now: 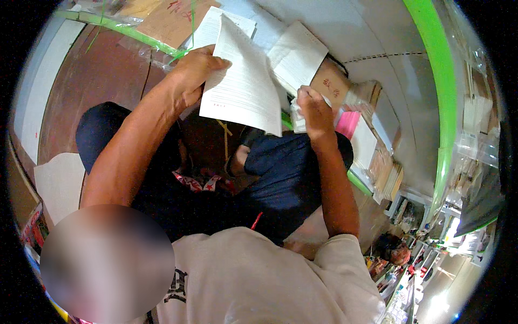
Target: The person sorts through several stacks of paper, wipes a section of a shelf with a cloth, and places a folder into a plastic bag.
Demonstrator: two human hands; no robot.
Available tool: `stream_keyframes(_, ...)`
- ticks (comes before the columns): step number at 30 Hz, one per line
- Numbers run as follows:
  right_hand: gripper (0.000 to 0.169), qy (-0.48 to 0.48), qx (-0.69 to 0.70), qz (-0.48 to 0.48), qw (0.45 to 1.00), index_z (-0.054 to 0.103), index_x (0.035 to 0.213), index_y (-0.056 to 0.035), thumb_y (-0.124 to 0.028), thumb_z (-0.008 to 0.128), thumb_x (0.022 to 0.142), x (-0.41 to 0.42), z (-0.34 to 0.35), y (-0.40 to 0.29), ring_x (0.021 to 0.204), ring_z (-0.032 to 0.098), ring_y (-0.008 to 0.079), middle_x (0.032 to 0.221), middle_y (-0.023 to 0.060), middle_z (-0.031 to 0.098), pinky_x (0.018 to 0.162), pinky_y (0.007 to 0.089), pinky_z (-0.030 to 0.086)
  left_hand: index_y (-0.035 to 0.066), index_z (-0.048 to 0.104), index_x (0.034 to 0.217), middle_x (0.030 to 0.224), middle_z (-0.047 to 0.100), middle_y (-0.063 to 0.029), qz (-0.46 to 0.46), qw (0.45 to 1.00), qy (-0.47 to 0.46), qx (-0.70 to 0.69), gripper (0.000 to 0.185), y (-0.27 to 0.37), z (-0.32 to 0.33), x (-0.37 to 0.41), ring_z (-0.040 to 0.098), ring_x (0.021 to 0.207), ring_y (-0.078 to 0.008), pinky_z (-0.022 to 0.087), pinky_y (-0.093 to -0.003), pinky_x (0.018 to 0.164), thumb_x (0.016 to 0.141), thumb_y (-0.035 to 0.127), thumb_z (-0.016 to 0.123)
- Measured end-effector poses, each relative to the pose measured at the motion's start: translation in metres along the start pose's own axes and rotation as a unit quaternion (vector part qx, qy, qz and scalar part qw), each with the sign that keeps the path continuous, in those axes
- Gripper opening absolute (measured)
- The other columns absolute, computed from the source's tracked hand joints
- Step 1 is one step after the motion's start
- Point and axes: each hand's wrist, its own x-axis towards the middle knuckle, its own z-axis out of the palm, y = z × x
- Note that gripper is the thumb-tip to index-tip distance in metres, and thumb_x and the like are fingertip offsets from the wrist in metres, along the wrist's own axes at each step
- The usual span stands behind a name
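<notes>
My left hand (198, 75) grips the left edge of a few white printed sheets (247, 85), thumb on top; they hang tilted above my knees, one corner curling. To the right, my right hand (315, 107) is closed on a crumpled whitish cloth or plastic (298, 117). A stack of white paper (297, 52) lies just beyond that hand, on or against a brown cardboard piece (330, 81) with red handwriting. Behind the held sheets lie more printed sheets (238, 24).
Shelf edges are green, with a large brown cardboard sheet (170, 22) at the upper left. Plastic-wrapped paper stacks and a pink bundle (348, 123) stand on the right. A thin green strap (193, 24) hangs near my left hand. Another person (398, 251) is in the distance at the lower right.
</notes>
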Motion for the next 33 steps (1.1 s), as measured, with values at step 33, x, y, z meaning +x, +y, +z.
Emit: stream_keyframes(33, 0.032, 0.144, 0.098, 0.203, 0.963, 0.052, 0.113, 0.0014, -0.017, 0.053, 0.087, 0.118, -0.057, 0.208, 0.098, 0.055, 0.0256, 0.107, 0.0123, 0.058, 0.083, 0.0395, 0.044, -0.001, 0.058, 0.097, 0.083, 0.064, -0.0100, 0.030, 0.957, -0.019, 0.288, 0.021, -0.010, 0.032, 0.010, 0.059, 0.074, -0.0155, 0.049, -0.0303, 0.071, 0.088, 0.018, 0.053)
